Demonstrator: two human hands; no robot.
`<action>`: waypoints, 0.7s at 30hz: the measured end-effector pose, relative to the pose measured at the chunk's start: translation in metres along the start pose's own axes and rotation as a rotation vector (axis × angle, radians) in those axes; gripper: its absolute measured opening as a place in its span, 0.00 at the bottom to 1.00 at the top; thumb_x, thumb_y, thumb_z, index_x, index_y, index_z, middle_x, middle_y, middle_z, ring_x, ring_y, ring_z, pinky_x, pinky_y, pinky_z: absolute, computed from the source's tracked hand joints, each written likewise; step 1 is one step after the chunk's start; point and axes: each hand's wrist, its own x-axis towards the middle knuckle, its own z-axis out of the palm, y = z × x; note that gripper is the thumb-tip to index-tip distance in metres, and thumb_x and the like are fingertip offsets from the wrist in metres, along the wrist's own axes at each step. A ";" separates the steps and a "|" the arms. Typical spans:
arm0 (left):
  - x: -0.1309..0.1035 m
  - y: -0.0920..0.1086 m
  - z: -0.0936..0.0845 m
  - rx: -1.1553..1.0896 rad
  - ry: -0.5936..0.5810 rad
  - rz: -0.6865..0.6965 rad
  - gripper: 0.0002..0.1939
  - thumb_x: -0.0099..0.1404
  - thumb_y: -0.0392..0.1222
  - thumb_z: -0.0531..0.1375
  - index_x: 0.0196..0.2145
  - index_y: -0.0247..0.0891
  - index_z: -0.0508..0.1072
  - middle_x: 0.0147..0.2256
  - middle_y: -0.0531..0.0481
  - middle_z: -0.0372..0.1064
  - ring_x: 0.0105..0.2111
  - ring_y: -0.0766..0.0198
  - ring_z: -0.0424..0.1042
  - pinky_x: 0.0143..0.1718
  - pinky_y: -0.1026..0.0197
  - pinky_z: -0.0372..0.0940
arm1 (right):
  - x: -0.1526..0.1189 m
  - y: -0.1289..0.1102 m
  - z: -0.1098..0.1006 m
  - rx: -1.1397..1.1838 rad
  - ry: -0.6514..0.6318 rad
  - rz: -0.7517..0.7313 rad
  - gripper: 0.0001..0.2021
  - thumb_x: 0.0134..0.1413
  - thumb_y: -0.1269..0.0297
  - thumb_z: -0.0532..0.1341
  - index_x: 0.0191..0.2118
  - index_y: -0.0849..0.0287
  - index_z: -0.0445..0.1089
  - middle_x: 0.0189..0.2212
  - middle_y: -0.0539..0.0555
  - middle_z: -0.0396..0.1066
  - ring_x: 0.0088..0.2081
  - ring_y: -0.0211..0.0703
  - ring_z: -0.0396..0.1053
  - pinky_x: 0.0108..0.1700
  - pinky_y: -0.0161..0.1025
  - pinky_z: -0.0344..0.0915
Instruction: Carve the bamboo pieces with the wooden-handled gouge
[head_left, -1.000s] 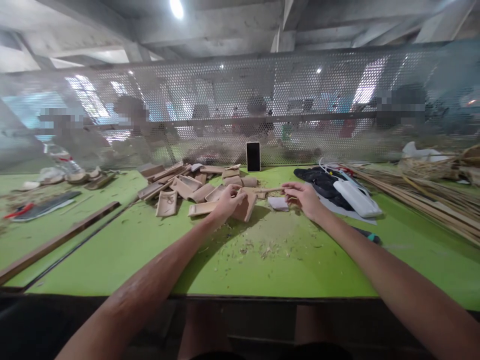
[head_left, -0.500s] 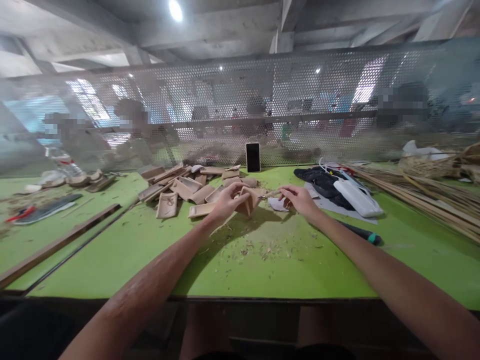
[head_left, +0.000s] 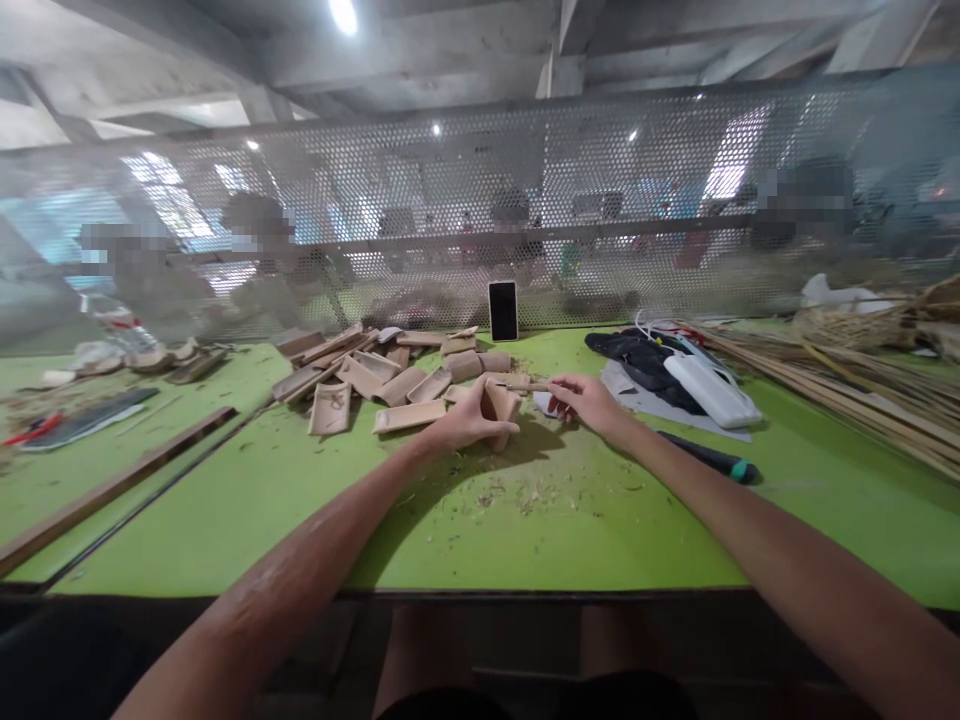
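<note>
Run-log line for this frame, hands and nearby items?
left hand: holds curved wooden piece | right hand: holds slim tool | behind: upright phone-like device

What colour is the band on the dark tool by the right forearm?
The band is teal green; it shows best in the head view.

The people behind the perforated screen [head_left: 450, 220] were blurred, some heads pixelated. The left hand [head_left: 471, 420] hid part of the bamboo piece [head_left: 500, 402] it held, and the picture's edge cut off the long strips [head_left: 847, 395] at right.
</note>
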 end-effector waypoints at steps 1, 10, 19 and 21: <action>-0.001 0.000 0.000 -0.011 -0.008 -0.010 0.28 0.50 0.51 0.72 0.41 0.40 0.62 0.39 0.48 0.68 0.42 0.56 0.69 0.42 0.57 0.67 | -0.002 -0.002 0.001 -0.004 -0.026 0.007 0.15 0.58 0.52 0.66 0.39 0.61 0.77 0.25 0.55 0.76 0.21 0.37 0.69 0.22 0.32 0.66; 0.000 -0.005 -0.004 -0.031 -0.037 0.035 0.24 0.56 0.50 0.68 0.45 0.39 0.64 0.39 0.49 0.69 0.41 0.57 0.71 0.39 0.59 0.68 | -0.002 0.005 0.001 -0.095 -0.151 -0.047 0.13 0.54 0.56 0.67 0.40 0.61 0.79 0.29 0.55 0.77 0.24 0.37 0.68 0.27 0.35 0.64; -0.001 -0.001 -0.002 -0.191 -0.075 -0.015 0.23 0.56 0.49 0.67 0.45 0.39 0.65 0.38 0.48 0.72 0.35 0.59 0.73 0.31 0.61 0.69 | -0.001 0.000 0.007 -0.459 -0.039 -0.172 0.09 0.60 0.65 0.58 0.40 0.59 0.75 0.32 0.54 0.74 0.31 0.43 0.66 0.32 0.38 0.58; -0.002 0.002 -0.001 -0.263 -0.054 -0.037 0.22 0.55 0.47 0.66 0.42 0.40 0.62 0.36 0.49 0.72 0.33 0.59 0.74 0.30 0.61 0.68 | -0.002 0.000 0.009 -0.501 -0.026 -0.180 0.10 0.62 0.67 0.54 0.40 0.59 0.72 0.29 0.52 0.71 0.29 0.42 0.64 0.33 0.38 0.56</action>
